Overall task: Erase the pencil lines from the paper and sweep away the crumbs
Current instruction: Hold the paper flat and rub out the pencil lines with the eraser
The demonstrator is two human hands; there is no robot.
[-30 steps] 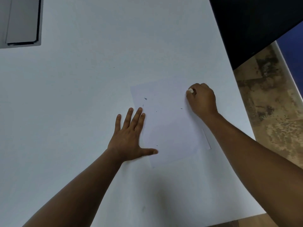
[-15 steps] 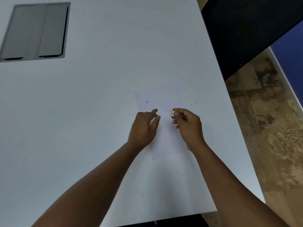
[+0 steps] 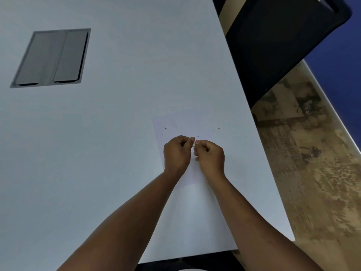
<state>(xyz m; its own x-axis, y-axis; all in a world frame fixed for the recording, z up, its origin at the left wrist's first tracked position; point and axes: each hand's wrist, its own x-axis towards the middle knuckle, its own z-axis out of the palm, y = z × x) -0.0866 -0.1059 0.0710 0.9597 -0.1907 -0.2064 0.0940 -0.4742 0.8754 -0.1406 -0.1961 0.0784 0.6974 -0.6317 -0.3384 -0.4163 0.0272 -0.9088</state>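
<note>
A faint white sheet of paper (image 3: pixel 181 124) lies on the white table (image 3: pixel 117 133), near its right edge. Small dark crumbs (image 3: pixel 165 128) dot the sheet's far part, and a few more crumbs (image 3: pixel 218 128) lie to the right. My left hand (image 3: pixel 176 152) and my right hand (image 3: pixel 211 155) hover together over the middle of the paper, fingertips touching. A small white eraser (image 3: pixel 194 145) is pinched between the fingertips of both hands; most of it is hidden. No pencil lines are visible on the paper.
A grey metal cable hatch (image 3: pixel 51 57) is set into the table at the far left. A dark chair (image 3: pixel 273 45) stands beyond the right edge of the table. Mottled brown floor (image 3: pixel 312 163) lies to the right.
My left hand lifted off the paper's left edge and my right hand came back from the paper's far right. Both met over the middle, with fingertips closing on the eraser.
</note>
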